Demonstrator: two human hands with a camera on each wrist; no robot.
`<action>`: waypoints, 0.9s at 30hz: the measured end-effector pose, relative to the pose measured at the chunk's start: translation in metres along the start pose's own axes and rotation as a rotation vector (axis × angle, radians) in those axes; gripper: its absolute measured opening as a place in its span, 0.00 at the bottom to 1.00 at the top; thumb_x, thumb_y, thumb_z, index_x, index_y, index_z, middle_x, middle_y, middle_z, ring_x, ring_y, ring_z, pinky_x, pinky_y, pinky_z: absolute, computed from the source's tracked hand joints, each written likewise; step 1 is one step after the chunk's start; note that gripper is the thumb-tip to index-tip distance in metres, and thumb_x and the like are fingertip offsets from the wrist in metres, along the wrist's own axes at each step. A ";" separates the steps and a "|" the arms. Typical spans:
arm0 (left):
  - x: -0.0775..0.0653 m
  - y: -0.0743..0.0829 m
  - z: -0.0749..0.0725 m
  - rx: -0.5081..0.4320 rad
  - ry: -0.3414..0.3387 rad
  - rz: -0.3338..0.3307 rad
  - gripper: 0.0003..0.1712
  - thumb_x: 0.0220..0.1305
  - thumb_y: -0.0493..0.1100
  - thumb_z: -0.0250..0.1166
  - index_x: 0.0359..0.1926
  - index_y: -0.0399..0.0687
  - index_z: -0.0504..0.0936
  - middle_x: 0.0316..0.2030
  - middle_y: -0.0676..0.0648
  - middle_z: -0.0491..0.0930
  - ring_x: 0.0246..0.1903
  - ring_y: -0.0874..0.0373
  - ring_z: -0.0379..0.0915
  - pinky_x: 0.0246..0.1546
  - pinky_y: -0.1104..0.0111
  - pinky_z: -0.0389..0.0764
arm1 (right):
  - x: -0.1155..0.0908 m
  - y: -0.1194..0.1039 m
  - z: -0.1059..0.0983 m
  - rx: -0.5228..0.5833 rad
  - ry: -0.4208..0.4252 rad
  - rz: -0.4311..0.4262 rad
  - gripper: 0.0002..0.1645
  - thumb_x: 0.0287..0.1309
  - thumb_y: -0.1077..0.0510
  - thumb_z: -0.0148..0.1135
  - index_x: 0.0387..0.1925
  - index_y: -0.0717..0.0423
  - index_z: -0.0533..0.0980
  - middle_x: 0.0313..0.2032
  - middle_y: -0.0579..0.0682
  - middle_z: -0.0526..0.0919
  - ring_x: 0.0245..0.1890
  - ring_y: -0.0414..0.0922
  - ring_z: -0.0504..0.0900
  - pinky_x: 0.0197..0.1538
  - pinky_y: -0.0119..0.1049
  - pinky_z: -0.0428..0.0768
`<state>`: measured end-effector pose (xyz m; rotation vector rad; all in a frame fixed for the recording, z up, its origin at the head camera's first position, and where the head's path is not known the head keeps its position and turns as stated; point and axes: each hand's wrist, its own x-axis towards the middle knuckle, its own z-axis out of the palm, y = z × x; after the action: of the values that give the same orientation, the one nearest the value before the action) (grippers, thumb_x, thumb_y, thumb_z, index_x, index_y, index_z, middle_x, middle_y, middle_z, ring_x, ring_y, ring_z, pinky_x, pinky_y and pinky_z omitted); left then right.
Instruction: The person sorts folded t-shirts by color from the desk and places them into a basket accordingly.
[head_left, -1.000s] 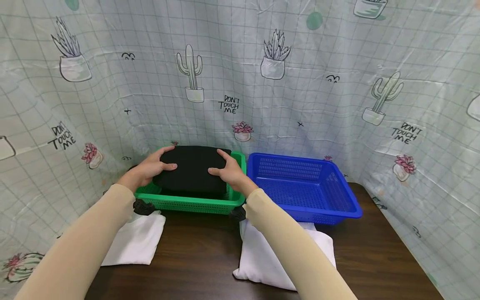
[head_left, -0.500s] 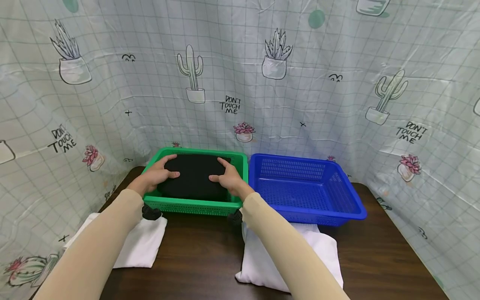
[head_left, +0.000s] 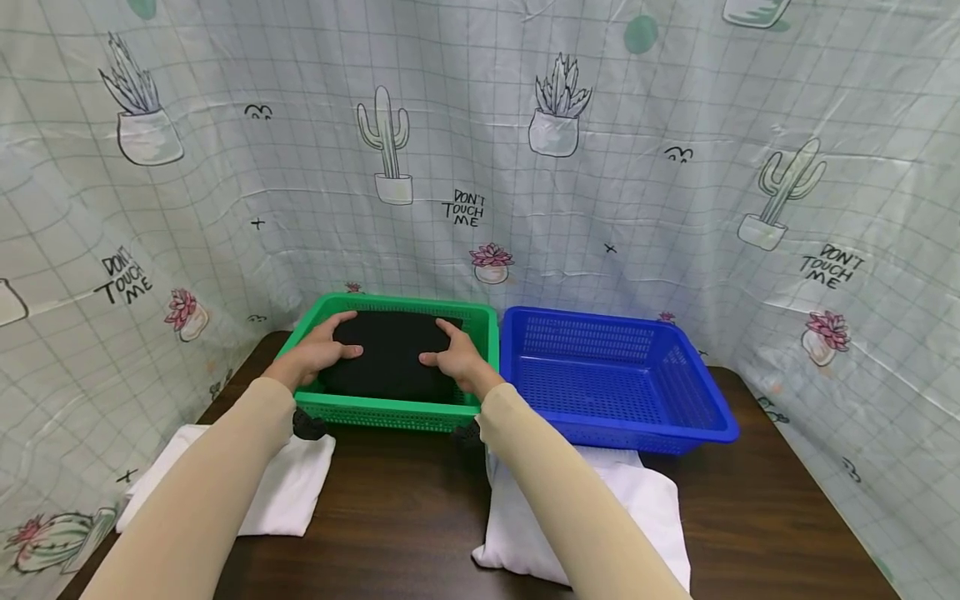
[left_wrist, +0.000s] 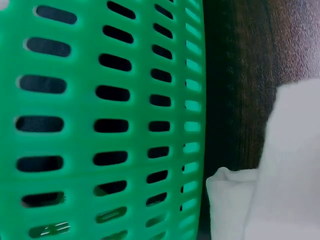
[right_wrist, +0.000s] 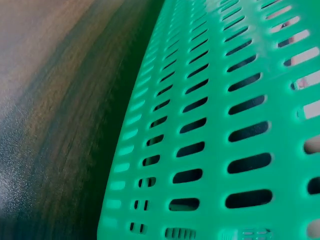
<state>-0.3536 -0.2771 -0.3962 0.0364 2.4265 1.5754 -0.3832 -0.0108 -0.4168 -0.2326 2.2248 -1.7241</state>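
A folded black cloth [head_left: 392, 358] lies inside the green basket [head_left: 390, 410], its top near rim height. My left hand [head_left: 318, 352] holds the cloth's left side, thumb on top and index finger stretched toward the far edge. At the right side my right hand [head_left: 459, 357] grips it in a mirrored way, with its other fingers hidden. Both wrists cross the basket's front rim. The left wrist view is filled mostly by the slotted green wall [left_wrist: 142, 140], with dark material showing through the slots. In the right wrist view the same basket [right_wrist: 215, 115] stands on dark wood.
A blue basket [head_left: 588, 387] stands just right of the green one. White cloths lie in front: one at left [head_left: 288, 487] by my left forearm, another [head_left: 517, 529] under my right forearm. All rest on a brown wooden table [head_left: 397, 500], with a printed curtain [head_left: 300, 167] behind.
Both hands have lowered the black cloth from above the green basket's rim down into it. Over the last half second hands and cloth have barely moved; the view has shifted slightly.
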 end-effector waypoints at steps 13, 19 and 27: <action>0.003 -0.008 0.000 0.072 -0.041 -0.039 0.48 0.82 0.41 0.58 0.87 0.51 0.36 0.83 0.28 0.33 0.79 0.24 0.42 0.74 0.32 0.55 | -0.002 0.000 -0.001 -0.054 -0.024 0.046 0.47 0.75 0.62 0.65 0.85 0.43 0.54 0.83 0.60 0.52 0.77 0.64 0.65 0.72 0.59 0.72; 0.004 -0.009 0.001 0.108 -0.048 -0.044 0.48 0.82 0.41 0.59 0.87 0.48 0.38 0.83 0.29 0.32 0.80 0.25 0.36 0.76 0.33 0.53 | -0.003 -0.001 -0.002 -0.087 -0.020 0.059 0.47 0.75 0.61 0.65 0.85 0.41 0.54 0.82 0.60 0.54 0.72 0.63 0.71 0.69 0.57 0.76; 0.004 -0.014 0.000 0.141 -0.058 -0.033 0.48 0.82 0.41 0.59 0.87 0.45 0.38 0.83 0.28 0.31 0.80 0.25 0.32 0.76 0.33 0.50 | -0.005 0.000 0.000 -0.137 -0.032 0.073 0.48 0.74 0.62 0.65 0.85 0.43 0.54 0.83 0.59 0.53 0.76 0.63 0.66 0.73 0.58 0.71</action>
<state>-0.3553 -0.2822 -0.4100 0.0665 2.4755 1.3673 -0.3786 -0.0090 -0.4161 -0.2062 2.3009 -1.5221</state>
